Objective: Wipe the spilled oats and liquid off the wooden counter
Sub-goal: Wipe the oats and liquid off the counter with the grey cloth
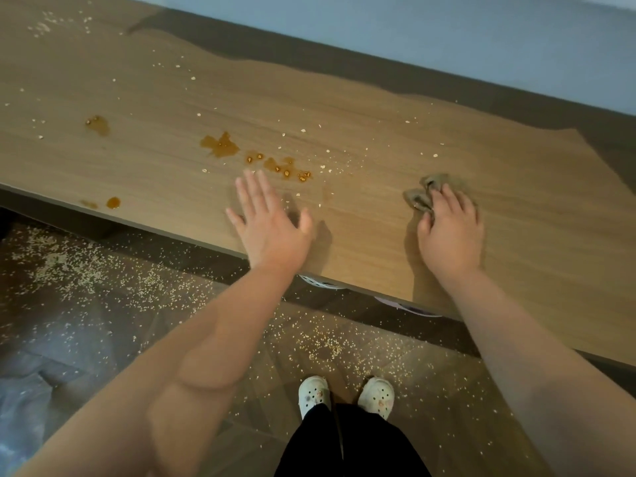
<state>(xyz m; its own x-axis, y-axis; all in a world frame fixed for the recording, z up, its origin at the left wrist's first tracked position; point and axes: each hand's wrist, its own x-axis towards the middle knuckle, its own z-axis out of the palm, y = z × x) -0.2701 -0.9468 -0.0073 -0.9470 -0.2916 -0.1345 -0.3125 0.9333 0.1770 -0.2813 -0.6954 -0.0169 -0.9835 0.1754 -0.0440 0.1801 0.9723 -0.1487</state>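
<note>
Nearest the camera, black trousers (344,442) end in a pair of white clogs (377,395) standing on a dark floor (86,356). Spilled oats are strewn across the floor, thickest in a floor pile (65,263) to the left below the counter's near edge. Both bare forearms reach forward over that edge onto the wooden counter (516,270). The left hand (272,228) lies flat and released, fingers straight and spread, holding nothing, close to the near edge. The right hand (451,232), well to the right of it, has its fingers curled down over a crumpled brownish cloth (421,196) and grasps it against the wood; part of the cloth pokes out beyond the fingertips on the far left side. Just beyond the left hand's fingertips runs a trail of amber liquid (220,146), with separate blots further left and one near the edge. Loose oat flakes (43,27) dot the counter, densest at the far left corner. Behind the counter rises a pale blue wall (447,29).
</note>
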